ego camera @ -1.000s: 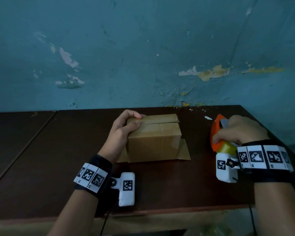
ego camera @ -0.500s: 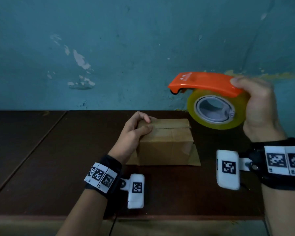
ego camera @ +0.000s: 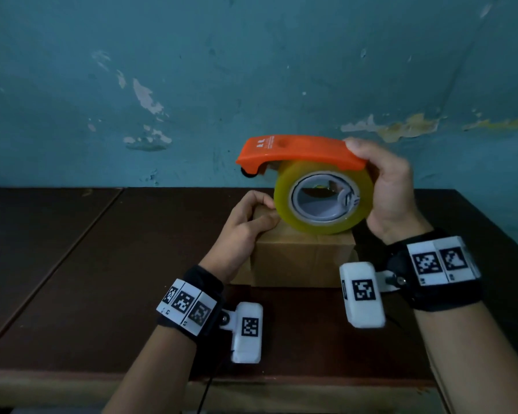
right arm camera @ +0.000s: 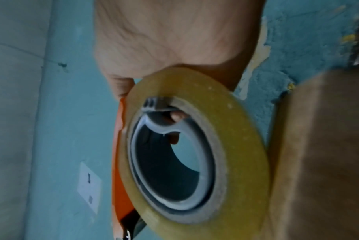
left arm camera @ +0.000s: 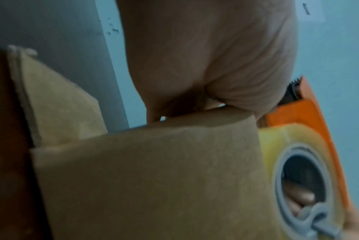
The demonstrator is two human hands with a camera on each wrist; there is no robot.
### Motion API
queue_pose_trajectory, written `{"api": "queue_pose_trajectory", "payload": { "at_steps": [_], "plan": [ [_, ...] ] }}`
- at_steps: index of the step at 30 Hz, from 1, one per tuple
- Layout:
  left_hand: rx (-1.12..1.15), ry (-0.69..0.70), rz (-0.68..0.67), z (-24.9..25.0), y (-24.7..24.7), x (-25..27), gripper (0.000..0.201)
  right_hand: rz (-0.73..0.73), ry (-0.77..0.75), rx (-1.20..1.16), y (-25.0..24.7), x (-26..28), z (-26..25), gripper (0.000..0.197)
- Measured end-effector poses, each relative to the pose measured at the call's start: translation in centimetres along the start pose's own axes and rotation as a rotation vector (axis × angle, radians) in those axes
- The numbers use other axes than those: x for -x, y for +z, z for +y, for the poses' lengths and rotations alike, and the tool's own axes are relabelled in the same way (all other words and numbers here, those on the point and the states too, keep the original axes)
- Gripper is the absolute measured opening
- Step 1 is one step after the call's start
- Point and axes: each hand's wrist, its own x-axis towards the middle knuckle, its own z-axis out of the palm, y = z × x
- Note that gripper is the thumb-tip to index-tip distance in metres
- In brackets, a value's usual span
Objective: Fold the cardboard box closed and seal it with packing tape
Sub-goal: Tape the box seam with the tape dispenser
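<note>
A small brown cardboard box stands on the dark wooden table, its top flaps folded down. My left hand grips its upper left corner, fingers curled over the top edge. My right hand holds an orange tape dispenser with a yellowish roll of packing tape just above the box top; whether the roll touches the box I cannot tell. In the left wrist view the box fills the middle and the roll is at its right. The right wrist view shows the roll beside the box.
A loose flap sticks out at the foot of the box on the left. The peeling blue wall rises right behind the table. The table's front edge lies near my wrists.
My right hand lifted the tape dispenser off the table at the right and carried it left and down, over the box top. My left hand kept its grip on the box corner.
</note>
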Motion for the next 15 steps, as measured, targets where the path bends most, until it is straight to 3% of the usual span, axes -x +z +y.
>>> {"api": "queue_pose_trajectory", "payload": {
  "at_steps": [3,7,8,11,15],
  "plan": [
    [0.004,-0.012,-0.002,0.1,0.1,0.0,0.037,-0.032,-0.035,0.037,-0.9,0.6,0.5,0.03],
    [0.004,-0.016,-0.007,0.1,0.1,0.1,0.038,-0.106,-0.057,0.139,-1.2,1.1,1.9,0.086],
    [0.001,-0.013,-0.004,0.1,0.1,0.1,0.04,-0.117,-0.075,0.153,-1.3,1.1,2.2,0.084],
    [0.001,-0.022,0.019,0.2,0.1,0.1,0.044,-0.15,-0.126,0.133,-1.0,1.3,2.4,0.039],
    [0.008,-0.023,0.019,0.0,-0.1,0.0,0.04,-0.163,-0.136,0.088,-1.4,1.4,2.9,0.06]
  ]
}}
